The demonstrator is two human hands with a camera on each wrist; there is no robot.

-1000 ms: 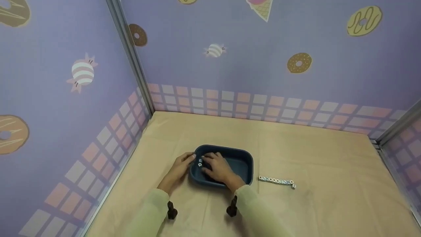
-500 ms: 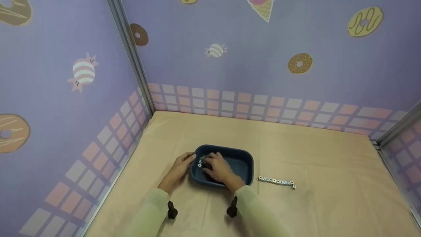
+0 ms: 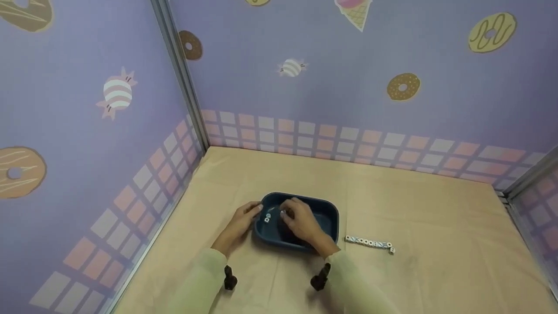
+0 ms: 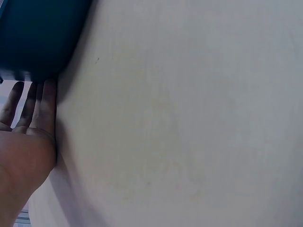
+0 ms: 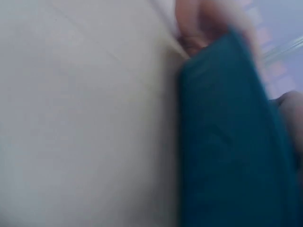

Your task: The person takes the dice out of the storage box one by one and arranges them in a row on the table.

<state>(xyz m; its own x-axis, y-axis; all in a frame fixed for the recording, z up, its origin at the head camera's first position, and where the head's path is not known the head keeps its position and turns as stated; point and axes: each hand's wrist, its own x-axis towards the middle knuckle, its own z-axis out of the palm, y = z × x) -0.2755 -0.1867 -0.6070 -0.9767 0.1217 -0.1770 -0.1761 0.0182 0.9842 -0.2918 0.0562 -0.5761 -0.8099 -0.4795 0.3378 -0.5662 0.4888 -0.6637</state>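
A dark blue tray (image 3: 331, 226) sits on the beige table. My left hand (image 3: 244, 218) rests with straight fingers against the tray's left wall; in the left wrist view the left hand (image 4: 29, 118) lies flat beside the tray (image 4: 38, 33). My right hand (image 3: 293, 214) is inside the tray with curled fingers and pinches a small white cube (image 3: 283, 213) at its fingertips. Another white cube (image 3: 267, 220) lies loose in the tray's left end. The right wrist view is blurred and shows only the tray's outer wall (image 5: 227, 151).
A row of several white cubes (image 3: 368, 243) lies on the table right of the tray. Purple patterned walls close the table in at the left, back and right. Bare beige table stretches behind the tray and to the far right.
My right hand has risen a little and shifted right inside the tray, with a white cube now at its fingertips. The left hand has stayed on the tray's wall.
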